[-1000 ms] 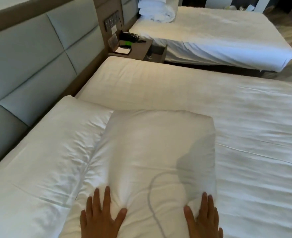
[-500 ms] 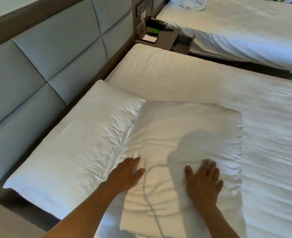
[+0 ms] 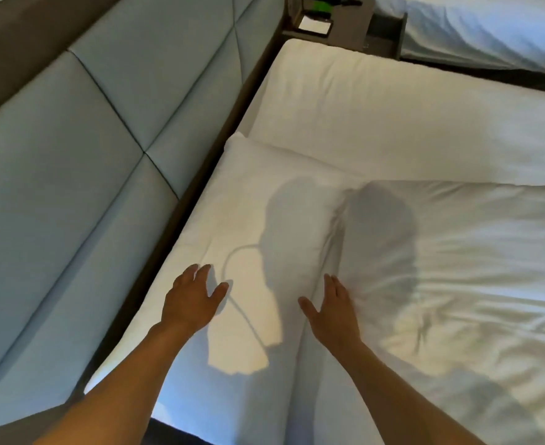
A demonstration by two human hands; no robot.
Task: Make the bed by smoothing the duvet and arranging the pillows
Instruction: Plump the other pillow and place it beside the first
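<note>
Arranging pillows, by the look of it: left hand (image 3: 192, 298) spread flat, fingers splayed, nothing clasped, on or just above the headboard-side pillow (image 3: 258, 200). Right hand (image 3: 332, 311) likewise flat and unclenched, resting at the seam where that pillow meets the second pillow (image 3: 457, 239), just right of the grip. Probably next: pressing outward along both to flatten creases, then squaring the pair against the padded headboard (image 3: 88, 155). Duvet (image 3: 425, 123) beyond both hands, well apart.
</note>
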